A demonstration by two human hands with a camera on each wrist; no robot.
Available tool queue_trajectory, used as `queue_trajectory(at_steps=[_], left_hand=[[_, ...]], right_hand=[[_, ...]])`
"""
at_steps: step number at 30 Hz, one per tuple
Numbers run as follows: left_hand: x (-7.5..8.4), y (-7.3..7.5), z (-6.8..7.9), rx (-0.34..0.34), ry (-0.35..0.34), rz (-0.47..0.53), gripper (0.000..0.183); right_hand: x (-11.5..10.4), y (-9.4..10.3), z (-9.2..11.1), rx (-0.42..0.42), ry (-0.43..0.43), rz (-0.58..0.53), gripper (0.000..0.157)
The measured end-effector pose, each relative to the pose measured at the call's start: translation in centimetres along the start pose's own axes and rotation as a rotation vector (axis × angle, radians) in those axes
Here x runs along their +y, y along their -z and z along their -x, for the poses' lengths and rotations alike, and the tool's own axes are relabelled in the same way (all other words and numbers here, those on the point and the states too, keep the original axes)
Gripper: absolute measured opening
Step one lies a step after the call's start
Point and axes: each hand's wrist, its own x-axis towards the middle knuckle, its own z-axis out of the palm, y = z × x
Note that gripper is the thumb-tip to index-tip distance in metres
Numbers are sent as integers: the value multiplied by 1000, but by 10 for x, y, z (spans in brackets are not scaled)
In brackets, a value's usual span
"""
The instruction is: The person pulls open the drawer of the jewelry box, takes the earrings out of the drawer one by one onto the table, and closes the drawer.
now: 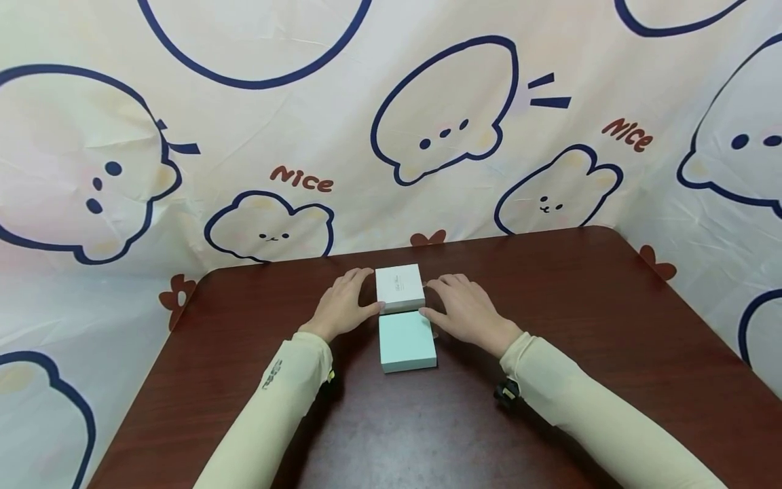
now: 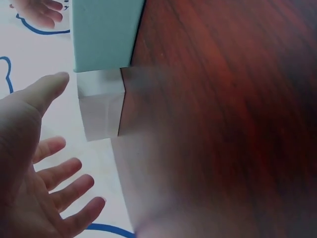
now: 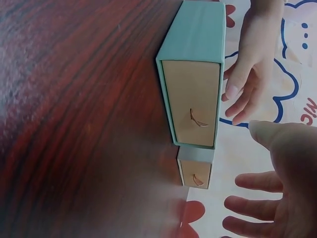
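Two small drawer-style boxes lie end to end on the table: a white box [image 1: 400,284] with faint print on its lid, and nearer me a mint-green box [image 1: 407,339]. My left hand [image 1: 344,303] is spread beside the white box's left side, its thumb at the near corner. On the opposite side my right hand [image 1: 467,310] has its fingers apart, thumb beside where the two boxes meet. Neither hand grips anything. In the right wrist view, the green box's beige drawer front [image 3: 192,101] carries a small ribbon pull [image 3: 198,119], and the white box [image 3: 194,173] has one too.
A dark reddish-brown wooden table [image 1: 379,435] with rounded far corners bears the boxes. Behind it and along both sides hangs a pale curtain [image 1: 348,136] printed with cartoon outlines. A dark strap device [image 1: 507,392] sits at my right sleeve cuff.
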Motion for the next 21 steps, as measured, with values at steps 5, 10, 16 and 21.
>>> queue_trajectory(at_steps=[5,10,16,21], left_hand=[[-2,1,-2,-46,-2,37,84],[-3,4,-6,-76,-4,56,85],[-2,6,-11,-109,6,84,88],[0,6,-14,-127,6,96,90]], right_hand=[[0,1,-3,-20,-7,-15,59],[1,2,-6,-35,-11,-32,57],[4,2,-12,-39,-8,-41,55],[6,1,-15,-37,-4,-34,54]])
